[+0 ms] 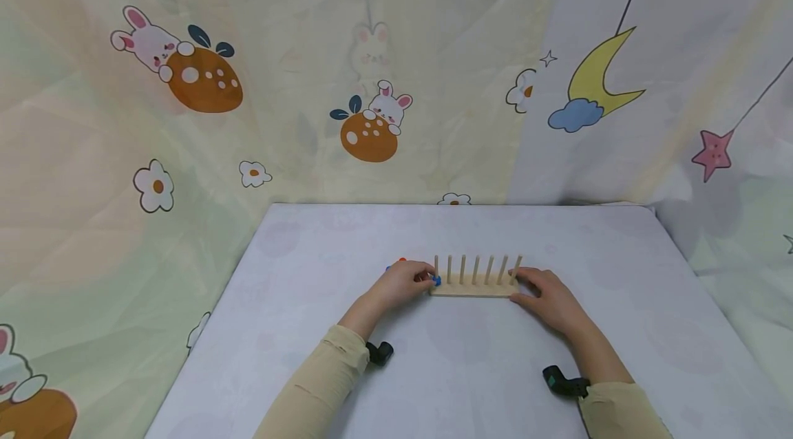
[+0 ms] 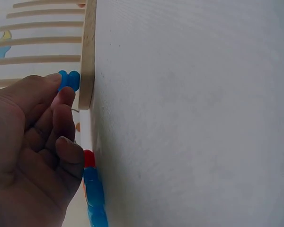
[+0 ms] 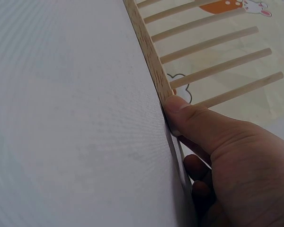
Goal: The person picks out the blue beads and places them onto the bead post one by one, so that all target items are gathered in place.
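A wooden pegboard point(image 1: 473, 291) with a row of upright pegs stands on the table. At its left end my left hand point(image 1: 403, 284) pinches a small lobed blue bead point(image 2: 69, 81) between thumb and index finger. The bead is low by the leftmost peg, close to the base; the fingers partly hide whether the peg passes through it. My right hand point(image 1: 551, 298) grips the pegboard's right end, the thumb point(image 3: 177, 104) against the front edge and the other fingers mostly hidden behind.
Beside the left hand lie more beads, a red one point(image 2: 89, 158) and blue ones point(image 2: 94, 189), largely hidden by that hand in the head view. A white cloth covers the table point(image 1: 471, 370). A printed curtain point(image 1: 297, 67) hangs behind it.
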